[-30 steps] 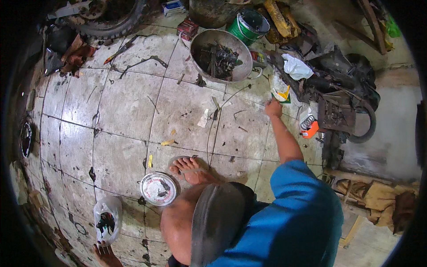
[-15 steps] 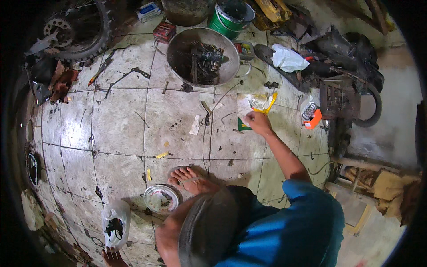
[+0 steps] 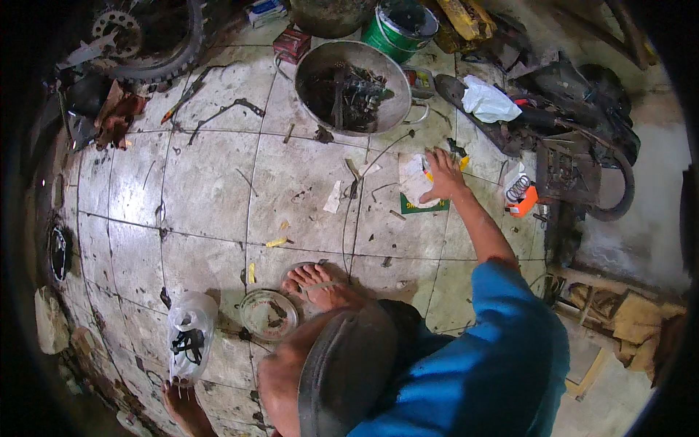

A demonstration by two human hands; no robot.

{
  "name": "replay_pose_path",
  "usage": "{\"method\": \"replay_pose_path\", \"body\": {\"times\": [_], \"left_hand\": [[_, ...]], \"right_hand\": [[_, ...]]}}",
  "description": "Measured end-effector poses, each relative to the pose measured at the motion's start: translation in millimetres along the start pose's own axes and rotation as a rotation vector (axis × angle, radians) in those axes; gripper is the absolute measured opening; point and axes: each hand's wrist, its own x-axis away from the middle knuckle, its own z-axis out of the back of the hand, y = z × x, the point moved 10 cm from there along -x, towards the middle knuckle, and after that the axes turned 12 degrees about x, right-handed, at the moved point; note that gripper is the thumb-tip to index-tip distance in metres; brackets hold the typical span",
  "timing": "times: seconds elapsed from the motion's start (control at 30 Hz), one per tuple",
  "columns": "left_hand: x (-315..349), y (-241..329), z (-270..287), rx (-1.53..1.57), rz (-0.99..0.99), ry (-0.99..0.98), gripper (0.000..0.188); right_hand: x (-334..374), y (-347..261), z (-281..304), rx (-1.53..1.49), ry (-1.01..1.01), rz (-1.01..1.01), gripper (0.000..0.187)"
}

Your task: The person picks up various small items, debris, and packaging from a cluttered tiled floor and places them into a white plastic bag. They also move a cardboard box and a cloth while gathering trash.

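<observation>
The right hand spreads wide over one packet; the left hand (grip: I cannot tell) meets one plastic bag

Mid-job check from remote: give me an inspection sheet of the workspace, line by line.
Surface: pale tiled floor, stained, scattered with small scraps.
Job's things: white-and-green packaging, flat on the tiles, partly covered by the right hand.
Clutter: metal pan of dark parts; plastic bag; orange box beside a spring.
Hands: right hand at the packaging, fingers spread; left hand not clearly identifiable.
Cables: one thin dark strand, possibly a cable, curving across the floor.
Surroundings: green bucket behind the pan; tyred wheel upper left.
</observation>
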Motion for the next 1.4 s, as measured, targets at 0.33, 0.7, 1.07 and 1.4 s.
{"method": "replay_pose_path", "body": {"times": [0.33, 0.7, 1.07, 1.4], "left_hand": [[20, -15, -46, 0.001, 0.023, -0.049, 0.053], [30, 12, -103, 0.075, 0.036, 0.070, 0.023], [35, -24, -108, 0.098, 0.036, -0.002, 0.020], [43, -50, -82, 0.174, 0.115, -0.011, 0.019]], "right_hand": [[6, 36, 13, -0.097, 0.001, -0.168, 0.094], [77, -177, 141, -0.923, 0.011, 0.311, 0.047], [69, -437, 126, 0.069, 0.273, 0.753, 0.050], [62, -430, 115, -0.216, 0.204, 0.651, 0.064]]}}
